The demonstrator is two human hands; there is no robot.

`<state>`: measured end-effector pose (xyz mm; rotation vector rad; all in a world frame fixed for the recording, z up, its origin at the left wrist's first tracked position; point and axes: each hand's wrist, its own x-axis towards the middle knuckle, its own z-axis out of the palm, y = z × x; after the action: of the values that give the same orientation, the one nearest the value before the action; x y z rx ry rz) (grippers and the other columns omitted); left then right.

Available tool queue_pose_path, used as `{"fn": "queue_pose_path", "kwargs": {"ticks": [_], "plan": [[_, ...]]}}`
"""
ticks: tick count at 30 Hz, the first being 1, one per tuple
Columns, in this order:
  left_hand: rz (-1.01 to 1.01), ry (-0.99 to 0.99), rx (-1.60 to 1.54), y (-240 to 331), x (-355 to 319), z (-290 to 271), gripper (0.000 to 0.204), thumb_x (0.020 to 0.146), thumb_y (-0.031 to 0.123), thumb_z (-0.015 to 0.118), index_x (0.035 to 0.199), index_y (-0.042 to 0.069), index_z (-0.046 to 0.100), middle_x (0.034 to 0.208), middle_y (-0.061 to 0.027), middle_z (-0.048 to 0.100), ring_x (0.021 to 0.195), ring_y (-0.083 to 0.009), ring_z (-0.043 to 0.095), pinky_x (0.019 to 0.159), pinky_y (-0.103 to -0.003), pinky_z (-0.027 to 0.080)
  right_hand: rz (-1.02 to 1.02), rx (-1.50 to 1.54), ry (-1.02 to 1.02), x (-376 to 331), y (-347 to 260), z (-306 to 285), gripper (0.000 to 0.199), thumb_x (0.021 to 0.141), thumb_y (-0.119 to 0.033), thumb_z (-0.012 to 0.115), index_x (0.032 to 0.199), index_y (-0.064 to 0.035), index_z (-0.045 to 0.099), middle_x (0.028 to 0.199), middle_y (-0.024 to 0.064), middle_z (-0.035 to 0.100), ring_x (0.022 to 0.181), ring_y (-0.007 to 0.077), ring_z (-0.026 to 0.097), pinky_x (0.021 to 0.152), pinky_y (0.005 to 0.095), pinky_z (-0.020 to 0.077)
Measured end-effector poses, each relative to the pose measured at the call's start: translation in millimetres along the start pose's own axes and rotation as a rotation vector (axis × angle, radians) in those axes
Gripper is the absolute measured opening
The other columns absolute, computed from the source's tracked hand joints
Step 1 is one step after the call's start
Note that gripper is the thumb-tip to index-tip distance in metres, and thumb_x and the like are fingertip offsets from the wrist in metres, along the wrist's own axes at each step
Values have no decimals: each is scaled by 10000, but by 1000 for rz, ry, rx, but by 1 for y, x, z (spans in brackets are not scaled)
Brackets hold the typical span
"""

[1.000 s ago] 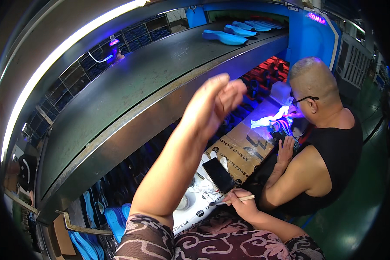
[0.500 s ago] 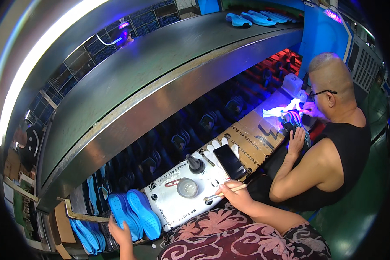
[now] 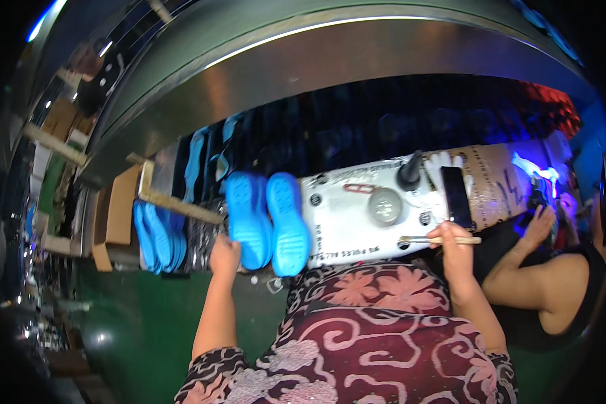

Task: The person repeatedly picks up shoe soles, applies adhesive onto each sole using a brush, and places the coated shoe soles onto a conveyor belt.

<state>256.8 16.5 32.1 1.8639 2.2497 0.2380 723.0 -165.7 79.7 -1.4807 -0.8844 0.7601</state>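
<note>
My right hand (image 3: 456,252) grips a brush (image 3: 419,240) with a pale wooden handle. Its bristles point left, over the near edge of the white-wrapped board (image 3: 347,232). To the brush's upper left is a round clear jar (image 3: 384,207) of greyish stuff. Beside the heel end of the left blue shoe soles (image 3: 247,219) is my left hand (image 3: 225,256), fingers loosely bent and thumb a little apart; whether it touches them I cannot tell. Another blue sole (image 3: 288,225) lies upright-facing on their right, against the board's edge.
Behind the jar are a dark cone-topped bottle (image 3: 409,174) and a red clip-like tool (image 3: 360,188). A phone (image 3: 456,195) lies on a white glove (image 3: 440,163). More blue soles (image 3: 158,236) stand left of a wooden bar (image 3: 182,204). A co-worker's arm (image 3: 535,283) is at right.
The view has swung left and down, so the board and soles sit more centrally. My left hand has drawn its fingers in beside the soles; my right hand still holds the brush.
</note>
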Motion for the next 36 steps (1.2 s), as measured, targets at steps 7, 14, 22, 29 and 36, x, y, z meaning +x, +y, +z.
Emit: {"fn": "queue_pose_path", "kwargs": {"ticks": [7, 14, 22, 29, 36], "plan": [[-17, 103, -454, 10, -25, -25, 229, 818, 205, 581, 945, 24, 518, 727, -121, 623, 629, -254, 630, 587, -397, 483, 9, -55, -46, 3, -12, 12, 398, 983, -262, 486, 778, 28, 664, 664, 55, 585, 635, 112, 533, 618, 247, 414], [-173, -486, -1627, 81, -72, -44, 533, 846, 285, 642, 1260, 14, 447, 1129, -118, 598, 919, -204, 649, 646, -299, 552, 19, -11, -52, 4, -30, 15, 374, 979, -241, 485, 788, 21, 672, 761, 76, 646, 698, 125, 576, 676, 261, 447], [336, -352, -1164, 172, -107, -30, 519, 824, 49, 627, 1272, -27, 376, 1140, -155, 562, 967, -206, 600, 830, -329, 507, -558, -141, -257, 8, -86, 39, 262, 915, -166, 547, 731, -49, 692, 636, 44, 619, 658, 211, 565, 769, 360, 430], [579, -227, -1114, 206, -121, -39, 488, 786, 21, 636, 1220, -63, 428, 1075, -157, 606, 953, -209, 615, 861, -334, 485, -625, -316, -259, -1, -74, 41, 289, 918, -223, 526, 719, -89, 686, 672, 15, 630, 670, 193, 578, 918, 406, 398], [588, -172, -1157, 209, -124, -43, 471, 772, 15, 634, 1197, -64, 446, 1052, -157, 617, 929, -202, 624, 842, -323, 491, -660, -398, -232, -2, -74, 40, 178, 829, -200, 637, 688, -96, 671, 622, 29, 577, 662, 228, 566, 870, 401, 410]]}}
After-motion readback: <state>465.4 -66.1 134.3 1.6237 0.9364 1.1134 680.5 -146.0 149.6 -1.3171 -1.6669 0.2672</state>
